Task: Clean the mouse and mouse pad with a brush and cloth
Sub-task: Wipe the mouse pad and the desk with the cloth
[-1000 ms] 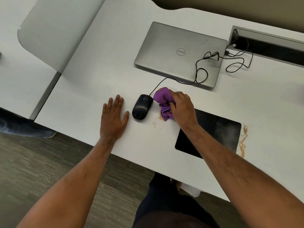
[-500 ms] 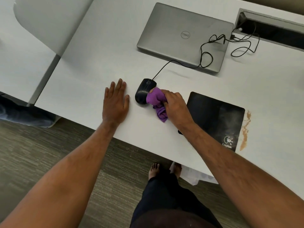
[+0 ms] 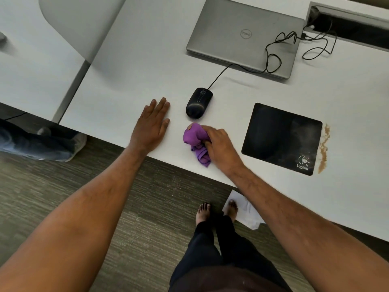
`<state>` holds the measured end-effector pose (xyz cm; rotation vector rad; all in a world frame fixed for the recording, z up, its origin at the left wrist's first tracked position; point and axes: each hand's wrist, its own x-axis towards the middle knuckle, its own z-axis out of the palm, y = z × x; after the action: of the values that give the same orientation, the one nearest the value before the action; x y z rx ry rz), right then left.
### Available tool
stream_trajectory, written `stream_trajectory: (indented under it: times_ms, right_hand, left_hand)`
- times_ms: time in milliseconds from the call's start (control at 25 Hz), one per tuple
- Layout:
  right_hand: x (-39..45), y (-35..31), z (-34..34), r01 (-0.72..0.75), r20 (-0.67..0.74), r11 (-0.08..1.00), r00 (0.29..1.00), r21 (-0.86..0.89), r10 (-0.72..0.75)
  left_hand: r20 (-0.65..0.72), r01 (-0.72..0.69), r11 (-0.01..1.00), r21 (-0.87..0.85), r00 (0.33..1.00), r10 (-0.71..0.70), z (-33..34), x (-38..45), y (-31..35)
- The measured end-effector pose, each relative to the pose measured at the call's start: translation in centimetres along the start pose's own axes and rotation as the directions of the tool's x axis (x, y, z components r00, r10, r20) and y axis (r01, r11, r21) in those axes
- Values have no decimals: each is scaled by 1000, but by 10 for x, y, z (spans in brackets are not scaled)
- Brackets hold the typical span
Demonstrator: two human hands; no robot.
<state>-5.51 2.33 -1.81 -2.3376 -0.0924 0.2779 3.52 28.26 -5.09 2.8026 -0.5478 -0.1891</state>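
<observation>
Clutching the bunched cloth (image 3: 196, 142), the right hand (image 3: 219, 144) pressed it on the desk (image 3: 147, 70) near the front edge. Just beyond it lay the mouse (image 3: 199, 103), long axis running near to far. The pad (image 3: 280, 138) sat to the right, apart. The left hand (image 3: 152, 127) rested flat, fingers spread, left of the mouse. The right hand looked nearer to both targets.

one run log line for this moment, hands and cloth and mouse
left hand flat on desk | right hand grips purple cloth near desk edge | mouse untouched | mouse pad dusty
</observation>
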Motion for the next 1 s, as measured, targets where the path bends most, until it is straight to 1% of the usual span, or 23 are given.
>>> stream_trajectory:
  times_ms: [200, 320, 400, 480, 520, 560, 600, 680, 760, 800, 880, 1000]
  right_hand:
    - [-52, -45, 31, -2, 153, 992, 988, 127, -18]
    - [-70, -58, 46, 2, 256, 980, 965, 197, -54]
    - [-78, -61, 49, -47, 306, 969, 952, 243, -31]
    - [-76, -65, 37, -146, 287, 923, 957, 355, 41]
    - [-69, -64, 27, -177, 236, 883, 969, 435, 79]
    - [-58, -61, 14, -176, 152, 852, 982, 493, 115]
    - [-43, -55, -1, -153, 57, 845, 988, 512, 145]
    - [-14, -37, -29, -125, -88, 877, 979, 463, 186]
    - [5, -21, -45, -153, -147, 911, 964, 384, 223]
    - [9, -15, -46, -177, -141, 921, 961, 348, 238]
    - [9, -18, -36, -207, -69, 933, 969, 293, 237]
    - [-8, -43, -4, -187, 102, 928, 981, 323, 163]
  left_hand:
    - [-22, 4, 1000, -3, 1000, -4, 0, -9, -2]
    - [-29, 5, 1000, 2, 1000, -5, 1, -9, -4]
    - [-33, 8, 1000, 10, 999, -8, 1, -9, -5]
    - [-24, 5, 1000, 4, 1000, -5, -1, -9, -4]
    - [-17, 9, 1000, -2, 1000, -9, -2, -9, -4]
    - [-13, 14, 1000, -6, 1000, -15, -3, -9, -3]
    - [-13, 19, 1000, -8, 1000, -19, -4, -9, -2]
    - [-16, 16, 1000, -3, 1000, -16, -4, -11, -1]
    - [-14, 22, 1000, 2, 1000, -22, -3, -11, -1]
    - [-11, 26, 1000, 1, 1000, -26, -3, -10, -2]
    - [-10, 28, 1000, 1, 1000, -28, -2, -10, -2]
    - [-19, 28, 1000, -10, 999, -28, -2, -10, -4]
